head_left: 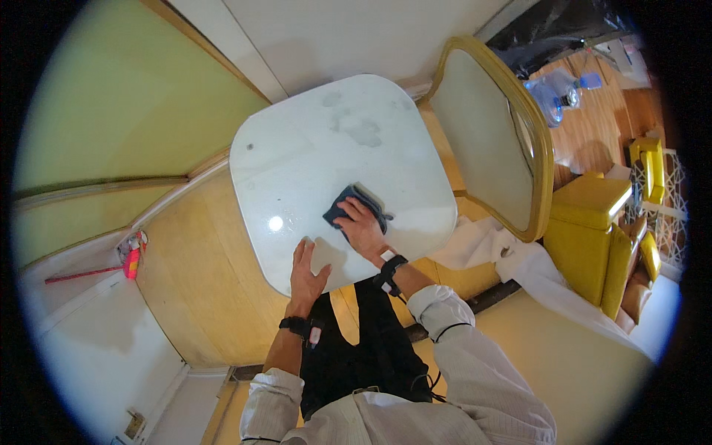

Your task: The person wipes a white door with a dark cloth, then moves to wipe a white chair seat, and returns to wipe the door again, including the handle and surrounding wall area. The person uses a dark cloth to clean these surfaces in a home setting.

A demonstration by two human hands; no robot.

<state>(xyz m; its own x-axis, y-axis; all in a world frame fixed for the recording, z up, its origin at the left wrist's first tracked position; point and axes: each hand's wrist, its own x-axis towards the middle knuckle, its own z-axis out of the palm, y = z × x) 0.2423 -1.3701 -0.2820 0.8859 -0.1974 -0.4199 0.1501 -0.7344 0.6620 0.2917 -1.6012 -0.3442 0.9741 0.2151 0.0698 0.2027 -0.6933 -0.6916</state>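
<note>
My right hand presses a folded dark grey cloth flat against a white table with rounded corners. Over the table's near edge, my left hand is spread, with its fingertips at the tabletop and nothing in it. Wet grey patches mark the far part of the top. Small droplets lie around a bright light reflection left of the cloth. The cloth's underside is hidden.
Right of the table stands a gold-framed mirror. White fabric lies below it, beside a yellow sofa. Large clear water bottles are at the upper right. A pink-headed brush rests in the left corner. Walls border the far side.
</note>
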